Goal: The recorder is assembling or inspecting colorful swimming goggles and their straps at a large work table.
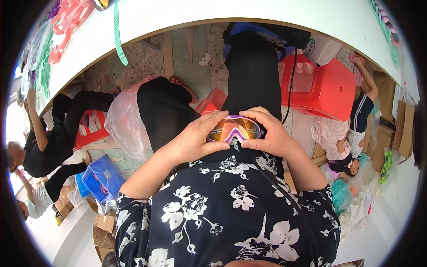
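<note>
A pair of swim goggles (235, 129) with a purple frame and orange mirrored lenses is held in front of my waist, above my lap. My left hand (195, 138) grips its left end, thumb below and fingers above. On the opposite end, my right hand (268, 133) holds it the same way, fingers curled over the top edge and thumb underneath. The nose bridge points down toward my shirt. Both hands are closed around the frame, and their palms are hidden.
Ahead curves a white table (178, 15) with a teal strap (118, 35) and pink straps (66, 26). Red stools (324, 91) stand beneath and beside it. A blue crate (102, 178) sits at left, near a seated person (49, 147). Other people are at right among cardboard boxes (402, 129).
</note>
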A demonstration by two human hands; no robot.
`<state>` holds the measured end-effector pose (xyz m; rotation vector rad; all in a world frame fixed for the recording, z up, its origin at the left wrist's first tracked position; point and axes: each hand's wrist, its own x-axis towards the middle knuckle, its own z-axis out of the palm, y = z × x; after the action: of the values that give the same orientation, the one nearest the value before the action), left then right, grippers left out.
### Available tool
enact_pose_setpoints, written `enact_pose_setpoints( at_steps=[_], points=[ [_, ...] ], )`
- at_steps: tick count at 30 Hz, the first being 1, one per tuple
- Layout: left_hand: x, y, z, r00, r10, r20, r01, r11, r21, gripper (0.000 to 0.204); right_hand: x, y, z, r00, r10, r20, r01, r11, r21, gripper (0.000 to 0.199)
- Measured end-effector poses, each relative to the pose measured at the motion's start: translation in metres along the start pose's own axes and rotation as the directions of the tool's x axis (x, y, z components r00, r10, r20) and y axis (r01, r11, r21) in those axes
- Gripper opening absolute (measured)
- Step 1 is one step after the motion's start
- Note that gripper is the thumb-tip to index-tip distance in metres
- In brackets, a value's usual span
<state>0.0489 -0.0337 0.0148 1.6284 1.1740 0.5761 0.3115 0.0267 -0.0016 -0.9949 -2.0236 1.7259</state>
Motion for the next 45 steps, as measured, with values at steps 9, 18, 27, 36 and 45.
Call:
enact_pose_setpoints(
  at_steps=[9, 18, 27, 36, 45],
  points=[
    [-0.011, 0.002, 0.013, 0.991, -0.096, -0.094, 0.082, 0.987, -0.142, 0.070, -0.012, 0.011, 0.024, 0.988, 0.146, 0.046, -0.145, 0.790, 0.596, 0.071],
    [0.002, 0.005, 0.028, 0.941, 0.044, -0.336, -0.020, 0.997, 0.075, 0.055, 0.001, 0.000, 0.051, 0.931, 0.044, -0.361, 0.058, 0.962, 0.267, 0.051],
    [0.015, -0.008, 0.049, 0.823, 0.251, -0.509, -0.121, 0.954, 0.275, 0.046, 0.013, 0.016, 0.062, 0.847, -0.132, -0.515, 0.142, 0.990, -0.019, 0.044],
    [0.016, -0.003, 0.038, 0.914, 0.054, -0.403, 0.035, 0.977, 0.209, 0.049, 0.015, 0.014, 0.055, 0.871, -0.024, -0.491, 0.078, 0.993, 0.090, 0.039],
    [-0.002, 0.021, -0.015, 0.953, 0.152, -0.263, -0.056, 0.939, 0.339, 0.051, 0.019, -0.013, 0.038, 0.929, -0.182, -0.321, 0.218, 0.973, 0.081, 0.049]
  ],
)
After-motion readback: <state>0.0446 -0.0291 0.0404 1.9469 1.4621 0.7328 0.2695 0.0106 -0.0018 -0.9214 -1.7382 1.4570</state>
